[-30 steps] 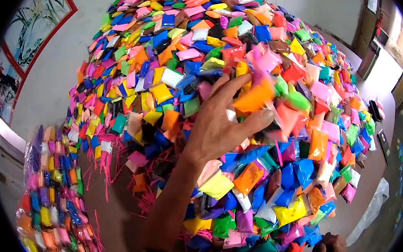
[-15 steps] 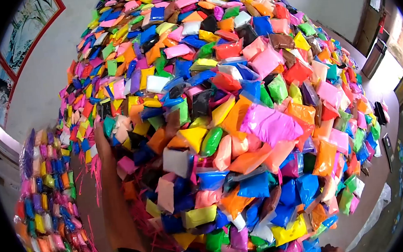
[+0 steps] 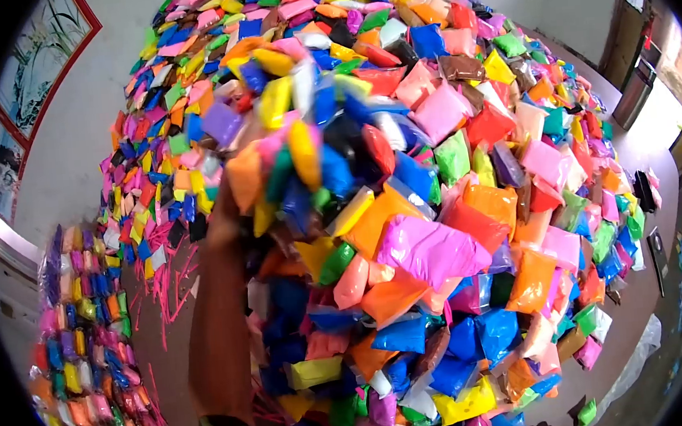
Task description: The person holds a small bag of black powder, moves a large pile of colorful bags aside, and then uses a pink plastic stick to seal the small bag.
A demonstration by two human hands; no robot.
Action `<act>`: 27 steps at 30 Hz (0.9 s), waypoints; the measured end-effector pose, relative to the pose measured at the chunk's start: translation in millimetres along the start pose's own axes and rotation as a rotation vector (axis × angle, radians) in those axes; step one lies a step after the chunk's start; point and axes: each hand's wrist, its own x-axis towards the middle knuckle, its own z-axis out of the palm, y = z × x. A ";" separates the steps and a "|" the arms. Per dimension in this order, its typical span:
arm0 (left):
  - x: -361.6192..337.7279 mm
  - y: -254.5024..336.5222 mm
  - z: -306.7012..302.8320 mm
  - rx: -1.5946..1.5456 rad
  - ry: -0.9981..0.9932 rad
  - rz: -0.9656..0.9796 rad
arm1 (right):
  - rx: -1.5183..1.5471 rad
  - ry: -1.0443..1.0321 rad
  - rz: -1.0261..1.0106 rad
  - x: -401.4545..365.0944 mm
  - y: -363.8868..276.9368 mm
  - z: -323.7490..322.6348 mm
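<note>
A huge heap of small clear bags (image 3: 432, 246) with pink, orange, blue, yellow, green and other coloured contents fills the middle of the head view. My left forearm reaches up along the heap's left side. My left hand (image 3: 227, 210) is blurred at a raised cluster of bags (image 3: 299, 136), pressed against its left side; the fingers are hidden behind the bags. My right hand cannot be made out.
Rows of packed coloured bags (image 3: 87, 345) stand at the left. Pink strands (image 3: 169, 286) hang between them and the heap. A clear plastic sheet (image 3: 637, 362) and a dark flat object (image 3: 656, 251) lie at the right. Framed pictures (image 3: 41, 68) hang on the wall.
My left hand has moved up and right, and a cluster of bags beside it has risen, blurred. Bags at the heap's left side have shifted, exposing more pink strands. A green bag shows low right.
</note>
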 end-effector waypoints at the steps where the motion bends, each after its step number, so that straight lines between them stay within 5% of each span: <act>1: -0.3 11.7 15.1 0.004 -0.039 0.023 | -0.023 0.011 -0.021 4.3 -3.3 0.3; 10: -55.8 107.7 92.5 -0.160 -0.287 0.065 | -0.028 0.093 -0.185 6.8 -0.8 0.9; 17: -91.5 121.5 31.1 0.149 -0.250 0.073 | -0.004 0.114 -0.212 7.5 -4.9 3.6; 19: -79.3 77.1 -26.9 0.422 0.054 -0.102 | -0.028 0.127 -0.214 6.4 -2.2 4.9; 20: -76.2 36.6 -62.4 0.804 0.315 0.092 | -0.028 0.118 -0.210 5.5 0.0 5.2; 22: -77.7 -22.5 -140.4 0.660 0.481 -0.257 | -0.026 0.107 -0.196 2.2 6.7 8.6; 24: -81.2 -121.4 -243.6 0.387 0.570 -0.241 | -0.015 0.064 -0.165 -6.4 19.1 9.3; 27: -73.4 -148.2 -243.6 0.174 0.496 -0.239 | 0.023 0.040 -0.137 -2.1 19.1 11.6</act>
